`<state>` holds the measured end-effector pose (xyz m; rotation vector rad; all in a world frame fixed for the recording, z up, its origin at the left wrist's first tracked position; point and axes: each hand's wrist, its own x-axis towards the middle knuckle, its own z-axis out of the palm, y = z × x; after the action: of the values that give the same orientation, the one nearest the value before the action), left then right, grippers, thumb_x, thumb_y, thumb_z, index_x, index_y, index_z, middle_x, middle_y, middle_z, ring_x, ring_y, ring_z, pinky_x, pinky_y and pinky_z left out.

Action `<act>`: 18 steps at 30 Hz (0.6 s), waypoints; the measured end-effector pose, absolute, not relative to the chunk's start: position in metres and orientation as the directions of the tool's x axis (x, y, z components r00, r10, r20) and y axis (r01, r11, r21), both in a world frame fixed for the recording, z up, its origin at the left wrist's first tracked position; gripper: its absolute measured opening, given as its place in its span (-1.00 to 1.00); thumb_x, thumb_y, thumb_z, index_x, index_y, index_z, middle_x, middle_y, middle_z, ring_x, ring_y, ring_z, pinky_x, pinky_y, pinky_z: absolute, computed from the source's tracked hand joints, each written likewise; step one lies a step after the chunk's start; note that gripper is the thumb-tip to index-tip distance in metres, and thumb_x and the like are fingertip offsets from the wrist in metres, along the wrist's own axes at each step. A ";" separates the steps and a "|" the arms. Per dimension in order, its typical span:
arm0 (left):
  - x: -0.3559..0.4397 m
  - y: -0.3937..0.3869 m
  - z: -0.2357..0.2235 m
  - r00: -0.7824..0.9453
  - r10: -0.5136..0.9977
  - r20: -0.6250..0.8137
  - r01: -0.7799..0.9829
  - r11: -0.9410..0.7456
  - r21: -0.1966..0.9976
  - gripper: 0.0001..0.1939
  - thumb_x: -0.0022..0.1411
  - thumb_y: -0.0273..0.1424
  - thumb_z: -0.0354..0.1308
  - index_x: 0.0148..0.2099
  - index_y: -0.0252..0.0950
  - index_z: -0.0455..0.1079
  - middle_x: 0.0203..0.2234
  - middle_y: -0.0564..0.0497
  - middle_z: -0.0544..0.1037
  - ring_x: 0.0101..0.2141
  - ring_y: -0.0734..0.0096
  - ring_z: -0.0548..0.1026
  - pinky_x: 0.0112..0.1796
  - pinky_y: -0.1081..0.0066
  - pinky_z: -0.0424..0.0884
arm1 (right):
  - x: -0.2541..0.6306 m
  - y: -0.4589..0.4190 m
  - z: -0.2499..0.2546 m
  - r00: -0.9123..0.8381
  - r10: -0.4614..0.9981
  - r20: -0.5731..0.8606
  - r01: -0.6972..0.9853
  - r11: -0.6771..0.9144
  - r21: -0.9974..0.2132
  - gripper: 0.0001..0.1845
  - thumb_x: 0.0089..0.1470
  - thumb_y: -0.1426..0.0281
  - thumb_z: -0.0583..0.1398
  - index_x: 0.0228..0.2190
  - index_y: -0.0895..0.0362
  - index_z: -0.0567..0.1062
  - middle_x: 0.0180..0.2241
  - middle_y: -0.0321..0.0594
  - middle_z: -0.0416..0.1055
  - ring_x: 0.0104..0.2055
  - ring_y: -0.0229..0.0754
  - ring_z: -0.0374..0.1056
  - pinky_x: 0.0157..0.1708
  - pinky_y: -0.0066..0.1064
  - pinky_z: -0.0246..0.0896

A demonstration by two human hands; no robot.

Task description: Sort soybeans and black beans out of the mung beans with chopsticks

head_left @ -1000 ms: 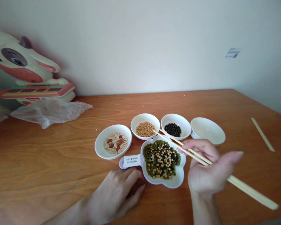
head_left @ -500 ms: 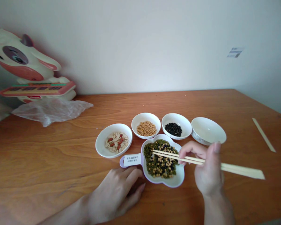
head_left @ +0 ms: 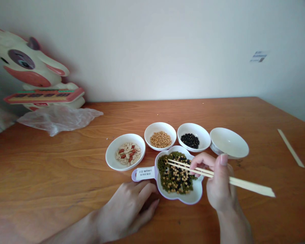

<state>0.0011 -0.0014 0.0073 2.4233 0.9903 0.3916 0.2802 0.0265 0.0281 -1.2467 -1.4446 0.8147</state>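
Nearest, the left hand (head_left: pixel 132 208) is being rested on the table (head_left: pixel 66 176), thumb and forefinger parted with nothing seen between; whether the flower-shaped tray (head_left: pixel 197 189) is being touched cannot be told. In the right hand (head_left: pixel 220 183), chopsticks (head_left: pixel 251 187) are being pinched, their tips being held close together at the tray's left part, among mixed beans (head_left: pixel 178 174); whether any bean is being gripped cannot be told. Were the tips squeezed unevenly, a smooth bean could be shot loose. Were the unsteadied tray nudged, beans could be spilled. Beyond, peanuts (head_left: pixel 128 155), yellow beans (head_left: pixel 160 139) and black beans (head_left: pixel 190 140) are being held in closely set white bowls (head_left: pixel 111 157); a slipped bean could be caught by any.
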 end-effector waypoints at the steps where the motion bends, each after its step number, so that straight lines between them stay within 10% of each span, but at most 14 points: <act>1: 0.001 -0.001 0.007 0.695 0.715 0.077 0.574 -0.617 0.539 -0.85 0.48 -0.47 0.07 0.03 -0.12 0.32 -0.18 0.07 0.61 -0.30 0.33 0.58 -0.30 0.35 0.43 | 0.280 0.027 0.028 0.054 0.964 0.261 0.278 0.237 -0.931 -0.03 0.39 -0.24 -0.29 -0.52 0.09 0.57 -0.57 -0.16 0.49 -0.51 -0.17 0.40 -0.51 -0.36 0.26; 18: 0.002 0.001 0.008 0.694 0.715 0.082 0.571 -0.617 0.542 -0.84 0.47 -0.46 0.09 0.04 -0.13 0.33 -0.18 0.06 0.62 -0.30 0.34 0.59 -0.30 0.36 0.44 | 0.275 0.026 0.030 0.063 0.953 0.296 0.279 0.268 -0.922 -0.07 0.44 -0.18 -0.25 -0.55 0.09 0.56 -0.59 -0.18 0.48 -0.51 -0.18 0.38 -0.49 -0.36 0.26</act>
<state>0.0017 0.0006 0.0076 2.4206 0.9888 0.3996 0.2752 0.0258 0.0305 -1.2250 -1.4456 0.7764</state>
